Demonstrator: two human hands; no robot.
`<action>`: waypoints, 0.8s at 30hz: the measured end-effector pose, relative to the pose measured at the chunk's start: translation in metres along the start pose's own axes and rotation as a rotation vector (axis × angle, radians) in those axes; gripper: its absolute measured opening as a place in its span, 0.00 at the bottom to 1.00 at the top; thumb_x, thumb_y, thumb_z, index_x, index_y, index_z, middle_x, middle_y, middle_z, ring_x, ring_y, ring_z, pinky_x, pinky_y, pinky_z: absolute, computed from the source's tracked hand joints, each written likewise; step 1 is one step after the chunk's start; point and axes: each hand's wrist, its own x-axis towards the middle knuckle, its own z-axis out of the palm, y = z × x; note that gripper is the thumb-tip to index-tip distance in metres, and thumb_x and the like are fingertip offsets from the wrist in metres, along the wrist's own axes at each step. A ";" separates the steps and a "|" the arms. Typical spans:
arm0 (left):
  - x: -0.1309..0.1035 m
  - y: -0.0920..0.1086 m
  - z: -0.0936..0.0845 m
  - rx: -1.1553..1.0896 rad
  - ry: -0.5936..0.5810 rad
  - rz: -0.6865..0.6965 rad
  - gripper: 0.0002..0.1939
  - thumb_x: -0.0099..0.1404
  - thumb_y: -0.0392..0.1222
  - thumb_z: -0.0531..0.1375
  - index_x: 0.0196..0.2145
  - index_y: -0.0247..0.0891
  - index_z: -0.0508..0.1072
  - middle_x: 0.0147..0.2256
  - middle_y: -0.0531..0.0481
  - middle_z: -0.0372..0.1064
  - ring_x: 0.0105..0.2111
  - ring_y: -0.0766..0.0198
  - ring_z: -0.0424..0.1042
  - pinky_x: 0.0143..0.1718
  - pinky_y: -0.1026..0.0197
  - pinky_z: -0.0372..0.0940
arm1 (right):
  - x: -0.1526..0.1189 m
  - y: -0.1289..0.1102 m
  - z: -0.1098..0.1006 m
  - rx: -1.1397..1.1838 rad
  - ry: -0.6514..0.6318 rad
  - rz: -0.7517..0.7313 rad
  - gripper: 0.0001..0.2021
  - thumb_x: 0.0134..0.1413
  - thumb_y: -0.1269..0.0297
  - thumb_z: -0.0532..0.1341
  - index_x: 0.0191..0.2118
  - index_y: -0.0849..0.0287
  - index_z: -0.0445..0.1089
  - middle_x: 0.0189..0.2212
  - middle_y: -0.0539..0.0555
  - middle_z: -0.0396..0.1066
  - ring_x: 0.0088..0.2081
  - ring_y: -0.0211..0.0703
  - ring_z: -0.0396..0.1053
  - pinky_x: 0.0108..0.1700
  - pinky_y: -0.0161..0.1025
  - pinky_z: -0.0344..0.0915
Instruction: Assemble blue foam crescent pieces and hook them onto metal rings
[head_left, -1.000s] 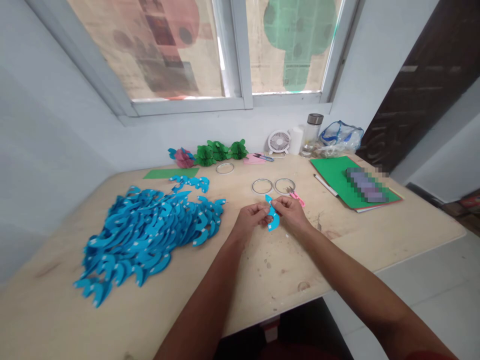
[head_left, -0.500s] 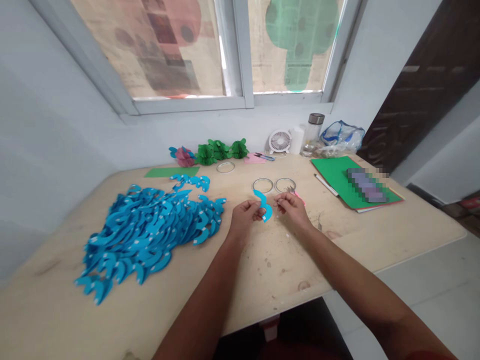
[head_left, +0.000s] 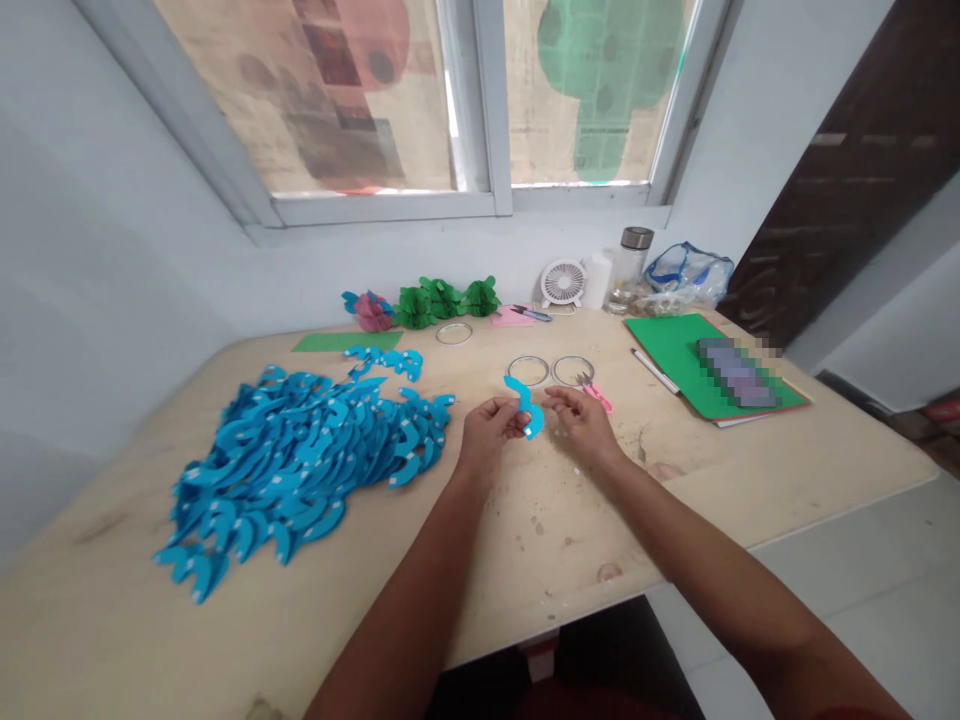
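A blue curved paper strip (head_left: 534,420) with a white square near its lower end is pinched upright in my left hand (head_left: 491,425). Just right of it is my right hand (head_left: 581,418), apart from the strip. Its fingers are bent together in a pinch; whatever is between the tips is too small to make out. Pink-handled snips (head_left: 598,396) lie behind the right hand. To the left spreads a large heap of similar blue paper pieces (head_left: 300,450), many with white squares, and a small blue cluster (head_left: 386,360) lies behind it.
Tape rolls (head_left: 528,370) lie behind my hands on the wooden table (head_left: 525,580). Green paper ornaments (head_left: 442,300), a white fan (head_left: 562,284) and a bottle (head_left: 630,270) line the wall. At right, a phone (head_left: 739,372) rests on green sheets (head_left: 660,345) beside a pen (head_left: 655,371).
My right hand has moved slightly left, closer to the blue strip, and more of the pink snips shows. My left hand still grips the strip. The view has shifted slightly.
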 end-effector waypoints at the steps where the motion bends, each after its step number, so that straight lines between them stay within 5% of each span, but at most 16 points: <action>1: 0.000 0.000 0.000 0.002 0.001 0.005 0.11 0.46 0.44 0.64 0.23 0.33 0.70 0.21 0.50 0.70 0.21 0.68 0.67 0.24 0.64 0.63 | 0.000 0.000 0.000 0.015 -0.014 0.013 0.13 0.49 0.65 0.56 0.40 0.60 0.71 0.33 0.55 0.75 0.35 0.44 0.71 0.38 0.39 0.64; 7: -0.002 0.001 0.000 0.000 -0.005 0.012 0.10 0.47 0.43 0.64 0.23 0.33 0.70 0.21 0.50 0.69 0.21 0.69 0.66 0.24 0.65 0.62 | -0.001 -0.007 -0.001 0.067 -0.068 0.056 0.16 0.52 0.54 0.55 0.30 0.61 0.72 0.23 0.53 0.72 0.29 0.41 0.69 0.36 0.38 0.63; 13: -0.003 0.000 0.001 0.037 -0.040 0.042 0.11 0.49 0.45 0.63 0.22 0.33 0.70 0.20 0.52 0.67 0.21 0.70 0.65 0.24 0.66 0.62 | -0.005 -0.010 0.003 0.206 -0.249 0.154 0.12 0.44 0.55 0.63 0.26 0.61 0.70 0.21 0.49 0.67 0.22 0.34 0.61 0.25 0.32 0.55; 24: -0.001 -0.007 0.001 0.213 -0.179 -0.034 0.09 0.48 0.43 0.63 0.24 0.34 0.72 0.20 0.51 0.70 0.21 0.68 0.67 0.24 0.65 0.62 | 0.003 -0.003 0.000 0.221 -0.002 0.161 0.11 0.41 0.57 0.63 0.23 0.61 0.67 0.17 0.47 0.64 0.21 0.35 0.59 0.25 0.33 0.53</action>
